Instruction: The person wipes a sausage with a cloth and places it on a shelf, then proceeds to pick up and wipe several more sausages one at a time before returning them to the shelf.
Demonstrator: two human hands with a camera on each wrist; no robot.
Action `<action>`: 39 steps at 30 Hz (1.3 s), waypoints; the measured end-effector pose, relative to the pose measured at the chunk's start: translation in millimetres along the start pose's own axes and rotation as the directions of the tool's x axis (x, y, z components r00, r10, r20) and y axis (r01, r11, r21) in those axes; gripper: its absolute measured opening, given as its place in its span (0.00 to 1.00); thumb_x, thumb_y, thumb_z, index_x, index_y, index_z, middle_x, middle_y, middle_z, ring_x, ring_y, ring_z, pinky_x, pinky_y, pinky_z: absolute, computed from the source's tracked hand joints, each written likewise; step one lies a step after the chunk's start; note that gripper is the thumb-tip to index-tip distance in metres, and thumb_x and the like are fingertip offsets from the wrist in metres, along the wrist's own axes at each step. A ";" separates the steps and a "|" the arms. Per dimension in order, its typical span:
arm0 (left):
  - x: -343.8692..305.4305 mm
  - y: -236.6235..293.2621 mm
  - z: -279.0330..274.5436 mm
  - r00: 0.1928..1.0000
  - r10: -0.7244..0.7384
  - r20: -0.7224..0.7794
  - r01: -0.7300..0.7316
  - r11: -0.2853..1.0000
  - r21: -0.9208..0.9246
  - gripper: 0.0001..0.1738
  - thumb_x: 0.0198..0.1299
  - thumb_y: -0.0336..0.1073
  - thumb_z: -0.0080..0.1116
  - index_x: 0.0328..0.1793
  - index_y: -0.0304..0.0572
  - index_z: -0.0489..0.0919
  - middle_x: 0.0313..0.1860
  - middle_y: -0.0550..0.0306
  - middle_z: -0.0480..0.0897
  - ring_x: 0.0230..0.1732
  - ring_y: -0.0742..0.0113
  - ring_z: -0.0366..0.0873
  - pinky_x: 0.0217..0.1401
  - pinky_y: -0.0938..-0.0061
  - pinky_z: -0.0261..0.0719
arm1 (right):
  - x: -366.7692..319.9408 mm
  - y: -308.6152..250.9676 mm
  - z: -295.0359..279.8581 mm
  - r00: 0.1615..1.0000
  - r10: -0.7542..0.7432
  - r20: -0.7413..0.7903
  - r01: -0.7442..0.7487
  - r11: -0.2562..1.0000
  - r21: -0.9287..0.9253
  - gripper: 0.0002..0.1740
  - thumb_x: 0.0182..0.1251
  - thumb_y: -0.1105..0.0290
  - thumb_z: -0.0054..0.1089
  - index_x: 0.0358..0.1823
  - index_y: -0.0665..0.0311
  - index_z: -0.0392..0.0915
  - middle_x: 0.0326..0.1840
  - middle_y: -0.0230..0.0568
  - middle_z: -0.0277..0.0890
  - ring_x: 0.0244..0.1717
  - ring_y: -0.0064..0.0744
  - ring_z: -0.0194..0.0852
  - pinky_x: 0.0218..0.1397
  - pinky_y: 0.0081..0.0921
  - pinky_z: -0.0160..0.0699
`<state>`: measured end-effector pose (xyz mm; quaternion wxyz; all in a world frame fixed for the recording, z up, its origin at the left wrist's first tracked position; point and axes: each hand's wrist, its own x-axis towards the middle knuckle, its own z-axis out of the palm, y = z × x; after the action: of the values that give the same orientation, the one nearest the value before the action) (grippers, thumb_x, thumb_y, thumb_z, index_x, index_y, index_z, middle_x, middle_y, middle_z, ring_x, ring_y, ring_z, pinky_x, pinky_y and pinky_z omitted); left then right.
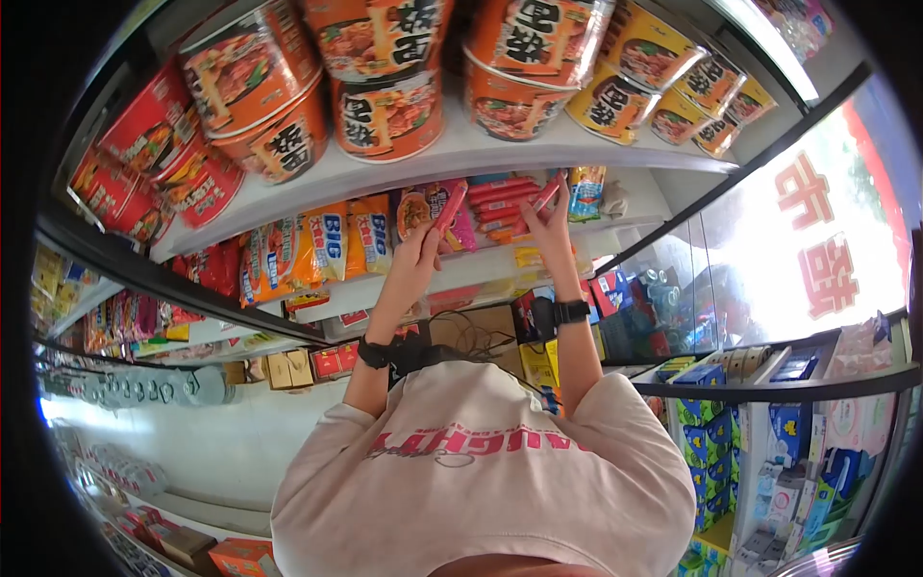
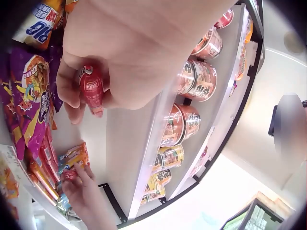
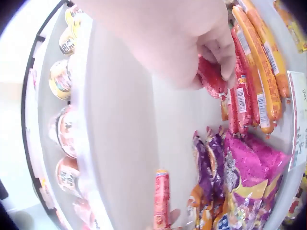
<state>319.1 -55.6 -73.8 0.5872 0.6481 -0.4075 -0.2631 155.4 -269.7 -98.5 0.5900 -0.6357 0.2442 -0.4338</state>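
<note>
A red wrapped sausage (image 1: 450, 206) (image 2: 92, 88) (image 3: 162, 197) is gripped in the left hand (image 1: 415, 262) (image 2: 120, 57), above the purple snack bags (image 2: 33, 96) (image 3: 249, 167). The right hand (image 1: 552, 236) (image 2: 86, 194) (image 3: 192, 43) pinches another red sausage (image 1: 548, 190) (image 3: 210, 76) at the right end of a row of red and orange sausages (image 1: 500, 204) (image 3: 242, 98). Its fingers curl round the wrapper, close beside the row. In the left wrist view, part of the red wrapper shows under the right fingers.
Orange and yellow noodle tubs (image 1: 389, 115) (image 2: 199, 81) line the shelf above (image 1: 404, 171). Orange snack bags (image 1: 322, 240) lie left of the purple ones, and a blue packet (image 1: 586, 192) stands to the right. Boxes and cables (image 1: 471, 337) sit below.
</note>
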 end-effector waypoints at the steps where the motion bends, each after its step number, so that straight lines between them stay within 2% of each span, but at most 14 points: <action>1: 2.0 -2.9 4.2 0.999 0.005 0.037 -0.005 1.000 -0.013 0.18 0.81 0.40 0.46 0.62 0.32 0.76 0.34 0.55 0.83 0.28 0.71 0.77 0.34 0.73 0.74 | -10.9 -7.4 -4.8 1.000 0.024 0.003 -0.024 1.000 -0.007 0.34 0.77 0.67 0.61 0.77 0.61 0.54 0.45 0.42 0.82 0.42 0.31 0.84 0.46 0.29 0.83; 3: 7.8 -15.3 13.7 0.992 0.012 0.122 -0.008 0.999 -0.034 0.18 0.82 0.40 0.43 0.60 0.32 0.76 0.32 0.57 0.81 0.26 0.72 0.74 0.33 0.73 0.74 | -31.4 -15.8 -15.6 0.997 0.076 -0.004 -0.076 0.997 -0.015 0.35 0.80 0.68 0.58 0.80 0.61 0.49 0.49 0.41 0.81 0.45 0.32 0.83 0.49 0.29 0.83; 6: 17.1 -27.3 35.6 0.974 -0.068 0.215 0.094 0.990 -0.110 0.17 0.80 0.42 0.48 0.56 0.33 0.76 0.30 0.60 0.78 0.26 0.74 0.72 0.32 0.72 0.73 | -56.9 -37.3 -28.9 0.991 0.116 0.070 -0.131 0.949 0.287 0.31 0.81 0.69 0.53 0.78 0.62 0.53 0.48 0.42 0.80 0.48 0.33 0.82 0.51 0.31 0.82; 7: 17.2 -19.0 44.4 0.973 -0.035 0.226 0.043 0.999 -0.032 0.17 0.80 0.43 0.50 0.56 0.35 0.76 0.29 0.62 0.77 0.26 0.76 0.72 0.31 0.75 0.71 | -66.1 -49.9 -23.9 0.986 0.166 -0.007 -0.148 0.896 0.418 0.27 0.82 0.69 0.48 0.77 0.61 0.56 0.46 0.43 0.79 0.46 0.32 0.79 0.45 0.30 0.80; 10: 17.9 -5.0 76.1 0.954 0.059 0.294 -0.097 0.988 0.116 0.18 0.78 0.46 0.54 0.57 0.37 0.76 0.28 0.67 0.74 0.26 0.80 0.70 0.29 0.79 0.67 | -86.4 -55.2 -42.1 0.992 0.125 0.027 -0.117 0.805 0.582 0.28 0.82 0.67 0.48 0.77 0.61 0.53 0.43 0.43 0.77 0.37 0.29 0.76 0.35 0.26 0.72; 11: 19.5 -10.8 86.2 0.942 0.076 0.327 -0.121 0.985 0.121 0.19 0.77 0.46 0.56 0.58 0.37 0.76 0.29 0.67 0.74 0.26 0.80 0.70 0.30 0.80 0.67 | -95.1 -54.9 -48.8 0.989 0.145 0.021 -0.132 0.823 0.553 0.25 0.82 0.65 0.47 0.74 0.62 0.56 0.40 0.42 0.77 0.28 0.26 0.70 0.31 0.23 0.64; 15: 24.1 -13.1 116.4 0.851 -0.086 0.518 0.008 0.988 0.151 0.21 0.76 0.46 0.58 0.61 0.36 0.75 0.28 0.67 0.76 0.26 0.81 0.72 0.31 0.81 0.69 | -127.5 -43.6 -67.8 0.956 0.238 -0.170 -0.105 0.823 0.558 0.19 0.83 0.64 0.49 0.67 0.62 0.60 0.36 0.40 0.78 0.25 0.24 0.68 0.30 0.21 0.63; 19: 43.0 -57.1 140.3 0.503 -0.279 0.818 0.150 0.960 0.236 0.20 0.74 0.45 0.62 0.60 0.36 0.78 0.27 0.65 0.81 0.29 0.80 0.77 0.33 0.82 0.72 | -156.9 -31.4 -82.9 0.910 0.293 -0.294 -0.030 0.752 0.658 0.17 0.83 0.62 0.50 0.64 0.65 0.67 0.39 0.38 0.78 0.35 0.23 0.77 0.37 0.20 0.73; 23: 45.9 -89.2 163.2 0.442 -0.387 0.809 0.197 0.922 0.333 0.23 0.72 0.43 0.65 0.65 0.36 0.78 0.29 0.67 0.82 0.29 0.81 0.76 0.31 0.81 0.70 | -186.1 -7.6 -96.6 0.840 0.334 -0.428 -0.130 0.889 0.439 0.20 0.80 0.62 0.59 0.63 0.67 0.74 0.41 0.31 0.79 0.44 0.19 0.78 0.48 0.20 0.78; 25: 53.0 -111.5 170.1 0.428 -0.426 0.797 0.202 0.905 0.375 0.24 0.71 0.42 0.66 0.66 0.36 0.77 0.29 0.67 0.82 0.28 0.82 0.75 0.30 0.81 0.69 | -198.4 10.0 -103.0 0.803 0.362 -0.473 -0.245 0.925 0.292 0.20 0.77 0.62 0.61 0.61 0.69 0.76 0.45 0.35 0.82 0.44 0.18 0.79 0.46 0.20 0.79; 32: 60.8 -224.7 156.5 0.539 -0.557 0.632 0.461 0.823 0.332 0.22 0.73 0.43 0.64 0.64 0.36 0.76 0.30 0.67 0.79 0.26 0.82 0.71 0.28 0.82 0.66 | -215.5 86.8 -87.2 0.701 0.567 -0.433 -0.532 0.820 0.212 0.19 0.72 0.64 0.64 0.54 0.73 0.80 0.32 0.39 0.86 0.32 0.25 0.84 0.40 0.26 0.83; 36: 64.5 -284.4 138.9 0.735 -0.488 0.471 0.339 0.866 0.369 0.21 0.76 0.45 0.59 0.63 0.36 0.75 0.32 0.66 0.77 0.30 0.80 0.72 0.34 0.80 0.70 | -200.6 126.7 -63.2 0.700 0.611 -0.370 -0.600 0.784 0.160 0.18 0.70 0.66 0.66 0.53 0.74 0.80 0.32 0.45 0.87 0.32 0.29 0.87 0.42 0.29 0.84; 37: 66.5 -291.0 134.7 0.768 -0.452 0.454 0.310 0.883 0.354 0.21 0.77 0.46 0.58 0.62 0.36 0.76 0.34 0.64 0.78 0.32 0.78 0.73 0.35 0.78 0.71 | -194.2 141.5 -55.5 0.735 0.579 -0.354 -0.563 0.811 0.157 0.17 0.69 0.67 0.66 0.50 0.74 0.79 0.33 0.51 0.87 0.33 0.39 0.89 0.42 0.34 0.85; 39: 69.7 -300.5 123.2 0.834 -0.363 0.416 0.194 0.898 0.394 0.21 0.77 0.47 0.57 0.61 0.35 0.78 0.36 0.60 0.79 0.35 0.74 0.74 0.39 0.74 0.73 | -178.2 159.0 -43.1 0.754 0.583 -0.301 -0.601 0.798 0.039 0.16 0.68 0.66 0.66 0.48 0.72 0.79 0.34 0.54 0.87 0.34 0.46 0.88 0.42 0.37 0.85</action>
<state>320.9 -187.8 -378.6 0.3032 0.7059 -0.4783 -0.4254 61.4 -175.6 -301.5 0.6336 -0.4700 0.5318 -0.3079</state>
